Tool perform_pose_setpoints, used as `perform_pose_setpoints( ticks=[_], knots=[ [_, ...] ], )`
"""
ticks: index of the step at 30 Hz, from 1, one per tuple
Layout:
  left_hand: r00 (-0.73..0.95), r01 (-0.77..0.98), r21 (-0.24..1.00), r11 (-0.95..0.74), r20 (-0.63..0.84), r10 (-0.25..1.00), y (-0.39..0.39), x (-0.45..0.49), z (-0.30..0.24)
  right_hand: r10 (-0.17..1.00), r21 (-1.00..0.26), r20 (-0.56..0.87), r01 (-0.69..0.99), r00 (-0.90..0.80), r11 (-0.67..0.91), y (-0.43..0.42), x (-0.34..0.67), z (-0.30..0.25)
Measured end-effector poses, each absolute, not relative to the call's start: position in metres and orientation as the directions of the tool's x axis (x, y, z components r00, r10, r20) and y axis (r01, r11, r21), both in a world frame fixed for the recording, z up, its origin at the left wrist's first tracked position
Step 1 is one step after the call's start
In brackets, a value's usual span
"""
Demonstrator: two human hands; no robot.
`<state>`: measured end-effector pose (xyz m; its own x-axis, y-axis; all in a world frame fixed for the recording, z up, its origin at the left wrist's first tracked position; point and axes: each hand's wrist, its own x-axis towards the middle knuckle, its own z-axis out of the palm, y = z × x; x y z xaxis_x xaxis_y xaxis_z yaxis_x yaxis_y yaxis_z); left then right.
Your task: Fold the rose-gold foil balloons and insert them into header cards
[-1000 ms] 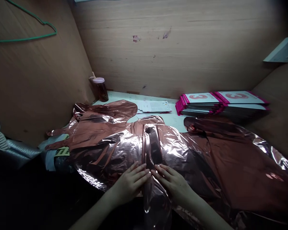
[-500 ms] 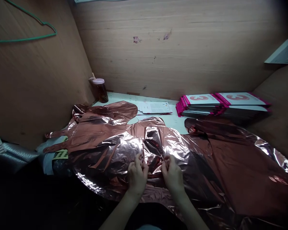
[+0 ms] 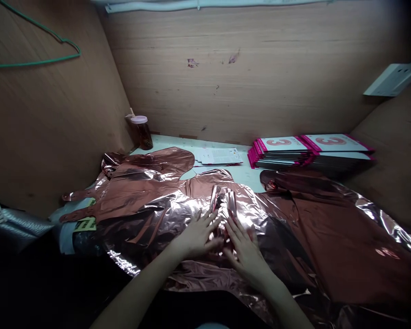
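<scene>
While the left hand (image 3: 197, 235) and the right hand (image 3: 246, 253) are palms down with fingers stretched and spread, their fingertips lie over the 2 sides of a shiny folded foil strip (image 3: 222, 198), though blur hides how firmly they press. The strip lies lengthwise on the wide copper-coloured foil (image 3: 130, 189) that covers much of the pale worktop (image 3: 251, 176), and behind it are papers (image 3: 222, 156), a lidded cup (image 3: 144, 136) at the left and 2 stacks of pink-edged packets (image 3: 284, 145) marked 3 at the right.
</scene>
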<state>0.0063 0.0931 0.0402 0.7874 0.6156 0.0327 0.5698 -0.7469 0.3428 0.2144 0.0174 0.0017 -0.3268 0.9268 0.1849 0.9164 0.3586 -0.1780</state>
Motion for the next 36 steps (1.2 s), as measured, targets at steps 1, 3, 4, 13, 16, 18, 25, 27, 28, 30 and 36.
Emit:
perform_pose_setpoints(
  ticks=[1,3,4,13,16,18,25,27,28,30,36],
  knots=[
    [0.816,0.528,0.349,-0.774,0.043,0.576,0.081,-0.001,0.041,0.906,-0.175,0.177,0.894,-0.383,0.412,0.003,0.220,0.004],
    [0.870,0.439,0.343,-0.830,0.069,0.489,0.052,-0.015,0.039,0.848,-0.140,0.200,0.842,-0.492,0.521,-0.027,0.230,0.006],
    [0.886,0.404,0.329,-0.853,0.091,0.455,0.039,-0.020,0.036,0.819,-0.114,0.216,0.819,-0.532,0.562,-0.040,0.235,0.005],
    [0.673,0.432,0.199,-0.879,0.578,0.462,0.016,-0.011,0.001,0.670,-0.174,0.286,0.651,-0.685,0.739,-0.028,0.252,-0.003],
    [0.569,0.468,0.302,-0.830,0.616,0.545,0.015,-0.006,0.002,0.690,-0.371,0.409,0.582,-0.597,0.723,-0.015,0.248,-0.005],
    [0.453,0.516,0.460,-0.723,0.570,0.686,0.015,-0.002,0.003,0.799,-0.579,0.434,0.550,-0.417,0.601,-0.006,0.242,-0.004],
    [-0.087,0.794,0.572,-0.203,0.438,0.895,0.028,0.029,-0.009,0.973,-0.748,0.044,0.653,0.224,-0.117,0.040,0.192,0.014],
    [-0.095,0.843,0.517,-0.145,0.408,0.908,0.034,0.033,-0.010,0.957,-0.675,0.039,0.714,0.287,-0.187,0.049,0.179,0.015],
    [-0.085,0.857,0.500,-0.124,0.373,0.924,0.037,0.033,-0.009,0.949,-0.650,0.045,0.730,0.311,-0.208,0.051,0.175,0.015],
    [-0.055,0.874,0.477,-0.092,0.285,0.957,0.044,0.032,-0.003,0.939,-0.610,0.059,0.757,0.339,-0.235,0.052,0.171,0.013],
    [-0.001,0.917,0.397,-0.031,0.080,0.997,0.061,0.037,0.017,0.927,-0.658,0.179,0.741,0.329,-0.135,0.040,0.175,0.001]
  ],
)
